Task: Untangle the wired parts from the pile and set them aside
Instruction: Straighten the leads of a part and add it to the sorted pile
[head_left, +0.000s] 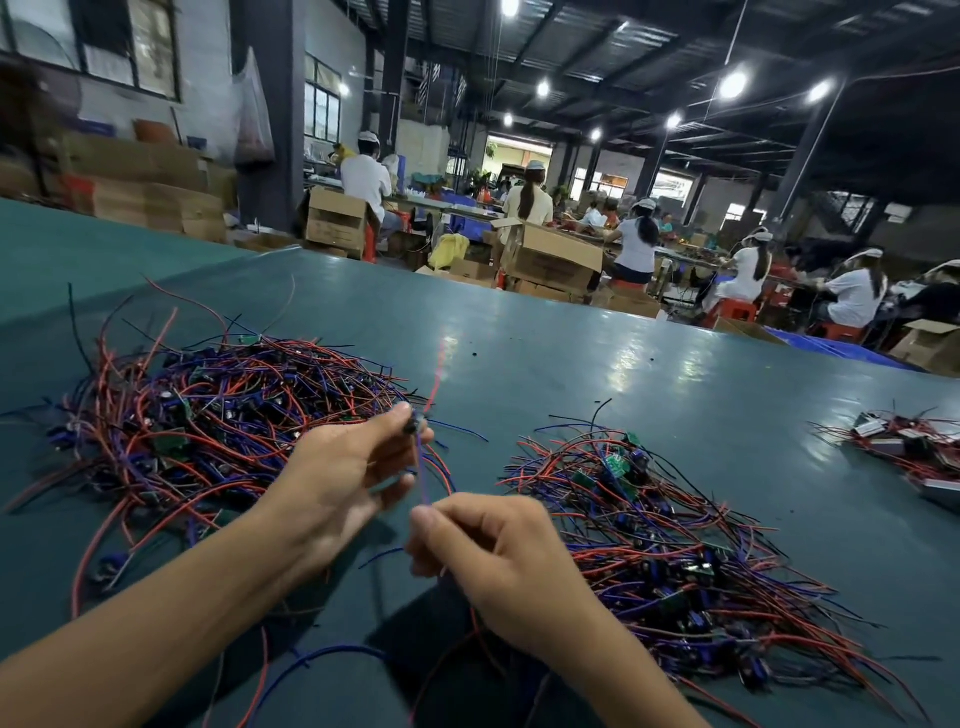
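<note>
Three heaps on the table (571, 353): tangled pile (208, 415) left, second pile (675, 545) right, small heap (904, 447) far right. Left hand (337, 478) pinches one wired part (412, 425) by the tangled pile's edge; right hand (498, 551) pinches its blue wire (422, 480). Background cardboard boxes (550, 260), contents unreadable.

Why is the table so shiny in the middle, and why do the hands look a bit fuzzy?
Head view: bright round ceiling lamps reflect off the smooth teal table top as white glare; head view: the left hand and right hand, pinching a red and purple wired part, look slightly blurred, probably from moving; head view: the brown cardboard boxes at far left look smeared.
</note>
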